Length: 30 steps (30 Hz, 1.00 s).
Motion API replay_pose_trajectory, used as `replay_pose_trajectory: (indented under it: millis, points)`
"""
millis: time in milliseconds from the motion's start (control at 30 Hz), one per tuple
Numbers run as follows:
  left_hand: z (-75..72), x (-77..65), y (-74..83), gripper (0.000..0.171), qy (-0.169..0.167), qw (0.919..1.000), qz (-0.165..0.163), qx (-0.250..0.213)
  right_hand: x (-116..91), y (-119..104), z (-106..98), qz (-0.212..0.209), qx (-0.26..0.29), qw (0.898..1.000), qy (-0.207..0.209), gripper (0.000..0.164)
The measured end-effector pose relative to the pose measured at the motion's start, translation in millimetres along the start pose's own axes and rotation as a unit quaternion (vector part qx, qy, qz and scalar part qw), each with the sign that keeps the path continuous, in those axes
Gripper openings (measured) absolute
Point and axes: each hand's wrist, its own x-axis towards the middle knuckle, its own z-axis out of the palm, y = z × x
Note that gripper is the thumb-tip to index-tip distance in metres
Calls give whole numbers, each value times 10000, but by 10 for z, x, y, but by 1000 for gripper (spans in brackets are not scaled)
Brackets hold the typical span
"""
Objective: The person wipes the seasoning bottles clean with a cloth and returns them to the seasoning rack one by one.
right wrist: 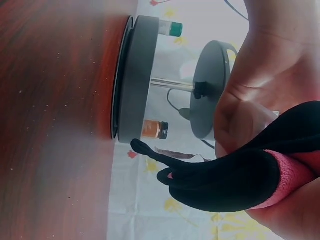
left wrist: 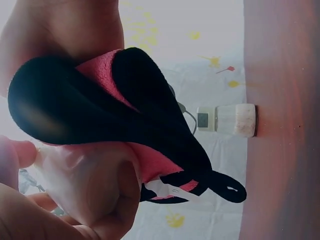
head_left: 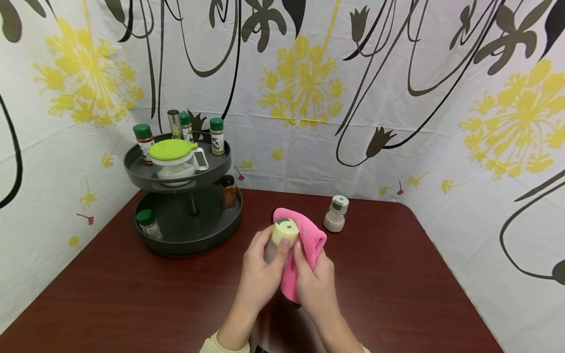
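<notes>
My left hand (head_left: 261, 267) grips a small clear shaker (left wrist: 90, 185) with a pale yellow-green cap (head_left: 286, 230), held up over the table. A pink cloth (head_left: 311, 233) with a black edge and black backing is in my right hand (head_left: 315, 282), pressed against the shaker's side. In the left wrist view the cloth's black side, a hanging loop and a white tag show. The right wrist view has the folded black backing (right wrist: 225, 185) in front, partly hiding the shaker. Behind the hands, a second shaker (head_left: 335, 215) with pale contents stands on the table.
A two-tier dark grey turntable rack (head_left: 185, 247) stands at the left back. Its upper tier holds green-capped spice jars (head_left: 217, 137) and a white container (head_left: 176, 164) with a lime lid. Below are an orange-brown jar (head_left: 228, 192) and a green-capped jar (head_left: 149, 224). Patterned fabric hangs behind the table.
</notes>
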Motion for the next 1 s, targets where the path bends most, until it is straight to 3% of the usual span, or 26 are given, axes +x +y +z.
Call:
replay_pose_trajectory:
  millis: [167,367,633,833,1000]
  points:
    - [-5,-7,6,49,43,10000,68,-48,-12,18,10,-52,-15,10000,7,20]
    - [-19,5,12,52,114,9999,-7,-113,1,54,30,204,-3,9997,-136,22]
    - [6,18,-7,56,9,9999,-164,-22,34,-59,-36,295,142,9995,-51,26]
    - [16,8,5,52,-151,9998,-45,-88,21,-129,-49,-60,288,9992,276,24]
    - [-14,-14,93,48,93,9994,230,-221,-45,-92,-7,-357,57,9992,148,17]
